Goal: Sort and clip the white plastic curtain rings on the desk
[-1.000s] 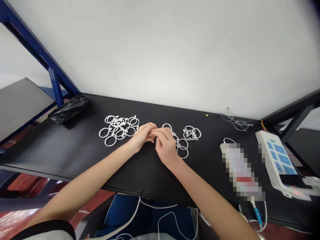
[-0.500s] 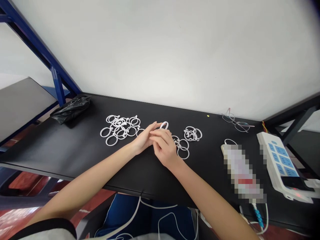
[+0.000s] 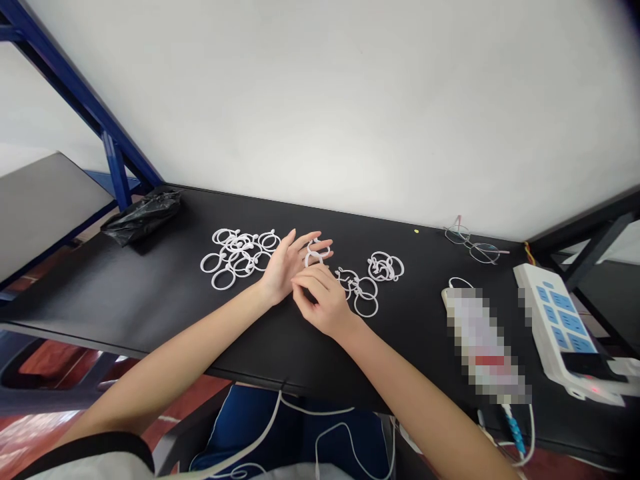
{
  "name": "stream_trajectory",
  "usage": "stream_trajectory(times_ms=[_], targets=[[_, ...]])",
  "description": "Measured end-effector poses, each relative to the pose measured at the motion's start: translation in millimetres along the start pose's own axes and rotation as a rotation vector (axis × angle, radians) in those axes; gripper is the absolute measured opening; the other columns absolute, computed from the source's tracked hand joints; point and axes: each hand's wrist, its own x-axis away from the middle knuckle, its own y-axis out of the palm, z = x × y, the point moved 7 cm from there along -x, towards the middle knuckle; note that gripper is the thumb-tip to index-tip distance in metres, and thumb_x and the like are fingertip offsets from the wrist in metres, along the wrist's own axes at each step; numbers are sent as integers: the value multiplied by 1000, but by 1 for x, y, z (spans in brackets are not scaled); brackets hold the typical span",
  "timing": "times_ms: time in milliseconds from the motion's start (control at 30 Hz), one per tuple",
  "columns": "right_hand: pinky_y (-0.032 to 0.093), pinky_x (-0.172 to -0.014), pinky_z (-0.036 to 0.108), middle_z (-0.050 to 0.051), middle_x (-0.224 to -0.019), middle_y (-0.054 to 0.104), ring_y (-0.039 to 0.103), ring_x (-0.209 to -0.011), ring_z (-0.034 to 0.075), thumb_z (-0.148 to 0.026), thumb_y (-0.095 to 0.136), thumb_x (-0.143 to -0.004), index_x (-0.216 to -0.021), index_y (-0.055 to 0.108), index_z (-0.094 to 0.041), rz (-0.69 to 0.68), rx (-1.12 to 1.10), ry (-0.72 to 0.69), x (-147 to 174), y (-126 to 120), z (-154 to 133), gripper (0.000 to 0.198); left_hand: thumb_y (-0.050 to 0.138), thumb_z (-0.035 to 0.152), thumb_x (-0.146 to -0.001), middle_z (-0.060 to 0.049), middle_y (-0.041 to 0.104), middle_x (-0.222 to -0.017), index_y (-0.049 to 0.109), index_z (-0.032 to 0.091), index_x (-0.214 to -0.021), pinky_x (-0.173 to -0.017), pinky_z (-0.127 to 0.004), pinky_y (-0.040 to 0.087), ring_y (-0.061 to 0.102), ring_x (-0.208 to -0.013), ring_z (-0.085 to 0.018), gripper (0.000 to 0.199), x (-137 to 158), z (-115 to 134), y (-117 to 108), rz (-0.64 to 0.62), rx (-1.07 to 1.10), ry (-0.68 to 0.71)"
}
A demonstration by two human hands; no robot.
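My left hand [image 3: 283,272] is palm up over the black table, its fingers stretched out and spread. My right hand [image 3: 324,301] is beside it with fingers curled and pinched together; whatever the fingertips hold, if anything, is hidden. White rings [image 3: 314,257] show behind and between my left fingers, partly covered; I cannot tell whether they touch a hand. To the left lies a pile of white rings with small knobs [image 3: 240,257]. Just right of my right hand is a small group of rings [image 3: 367,307], with another cluster [image 3: 384,268] beyond it.
A crumpled black plastic bag [image 3: 145,217] lies at the table's far left. At the right are eyeglasses [image 3: 484,253], a phone [image 3: 485,347] with a cable attached, and a white power strip [image 3: 553,320]. A white wall [image 3: 325,120] stands behind the table [image 3: 165,300].
My left fingers have opened and spread. My right hand has shifted slightly left and down. The ring upright at the fingertips no longer shows there; rings now show behind my left fingers.
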Motion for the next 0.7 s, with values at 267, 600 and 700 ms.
stream_trajectory(times_ms=[267,600,700], targets=[[50,-67,32,3,-69,60,56,-68,17,-8,52,-87,-83,59,-19,-16,72,60,-1,1,6,13,51,52,-89,-14,66,-120,56,16,-115,-97,-41,46,61,-113,-28,45,-1,6,-7,77,65,49],[48,-67,32,2,-67,58,54,-67,17,-9,49,-89,-79,56,-20,-12,165,113,-3,-2,8,16,65,27,-82,-4,70,-92,62,19,-113,-79,-26,47,63,-88,-16,32,-6,9,-21,172,-274,142],[48,-67,31,1,-66,58,54,-66,16,-9,49,-89,-79,56,-20,-24,179,112,-3,-2,8,16,61,28,-82,-1,65,-80,68,18,-105,-73,-25,46,60,-77,-14,26,-6,12,-21,174,-378,208]])
